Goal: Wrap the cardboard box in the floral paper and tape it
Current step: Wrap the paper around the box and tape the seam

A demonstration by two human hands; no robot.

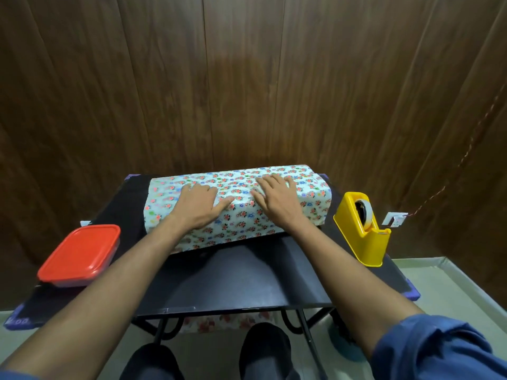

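Black table (233, 275) fills the lower middle, wood-panel wall (247, 78) behind at 12 o'clock. Box (274, 218) sits at the table's far centre, fully covered in floral paper (312, 193); no bare cardboard shows. Long axis runs 9-to-3 o'clock, right end tipped slightly toward 2. Paper is white with small red, blue and green flowers, smooth on top, a bit loose along the near bottom edge.

Left hand (199, 205) lies flat on the box top, fingers spread, pressing the paper, thumb pointing to 3 o'clock. Right hand (277, 200) same: flat, fingers spread toward 12, pressing the paper. Thumbs nearly meet at mid-top.

Red-lidded container (79, 255) at 9 o'clock near the table edge. Yellow tape dispenser (362, 229) at 3 o'clock, just beside the box's right end.
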